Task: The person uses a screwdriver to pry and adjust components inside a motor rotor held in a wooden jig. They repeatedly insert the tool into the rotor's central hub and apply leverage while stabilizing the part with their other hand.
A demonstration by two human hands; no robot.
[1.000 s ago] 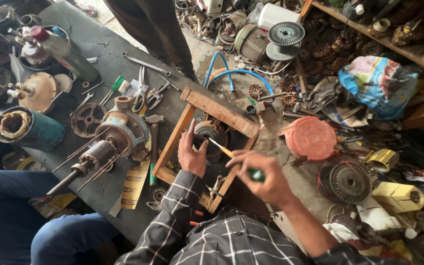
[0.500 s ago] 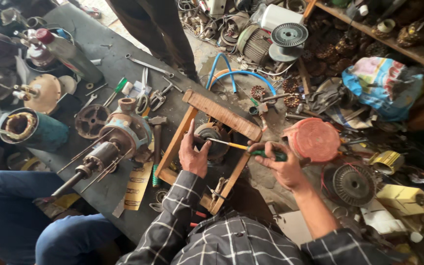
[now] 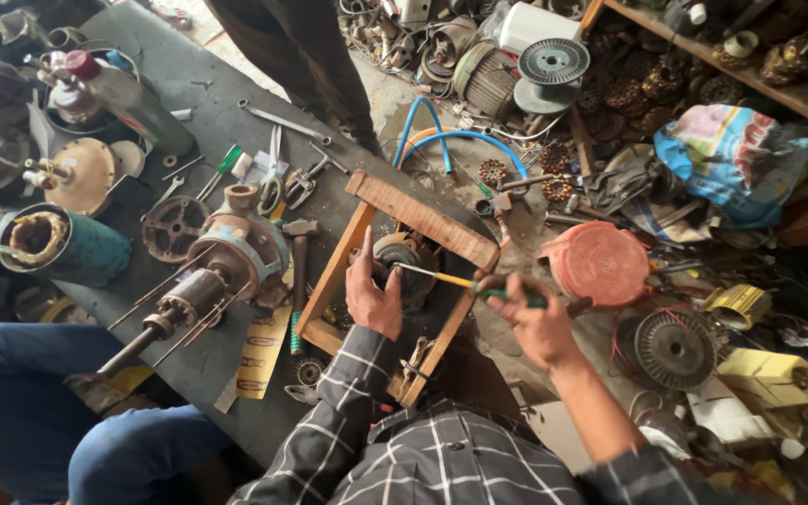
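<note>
With the right hand (image 3: pixel 540 323) fingers closed around the green-and-yellow-handled screwdriver (image 3: pixel 460 281), its tip at the round grey motor part (image 3: pixel 402 265) inside the wooden frame (image 3: pixel 423 220), a slip could jab the left hand (image 3: pixel 373 297), whose open fingers steady that part.

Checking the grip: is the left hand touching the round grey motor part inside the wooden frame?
Touching: head view shows left hand resting on round grey motor part.

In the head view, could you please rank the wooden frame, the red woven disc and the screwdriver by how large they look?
Largest to smallest:
1. wooden frame
2. red woven disc
3. screwdriver, held in the right hand; it is thin and partly hidden by that hand.
</note>
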